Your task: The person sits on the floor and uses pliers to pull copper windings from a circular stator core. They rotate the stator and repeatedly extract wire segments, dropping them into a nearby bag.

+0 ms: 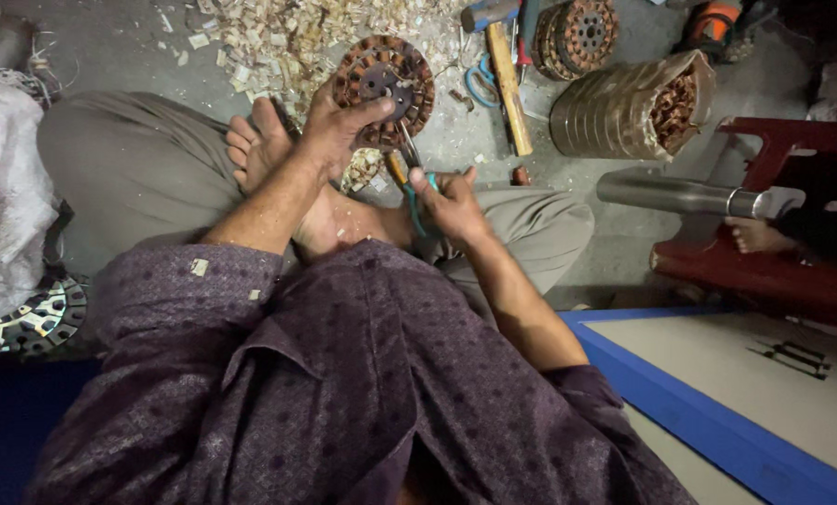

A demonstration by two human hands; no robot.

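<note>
Resting on edge above the seated person's bare foot (267,140), the round copper-wound motor stator (385,89) is gripped by the left hand (336,126), fingers wrapped over its near rim and thumb across its face. The right hand (451,206) is clamped around the teal handles of a pair of pliers (409,173), whose nose meets the stator's lower edge. The hands stand close but apart. Pale paper scraps (278,37) lie heaped on the concrete floor just beyond. A wooden-handled hammer (507,84) and blue-handled scissors (479,82) lie right of the stator. Farther right sit another stator (577,36), a stack of stators lying on its side (633,108), a metal tube (690,196) and a red plastic stool (774,271).
</note>
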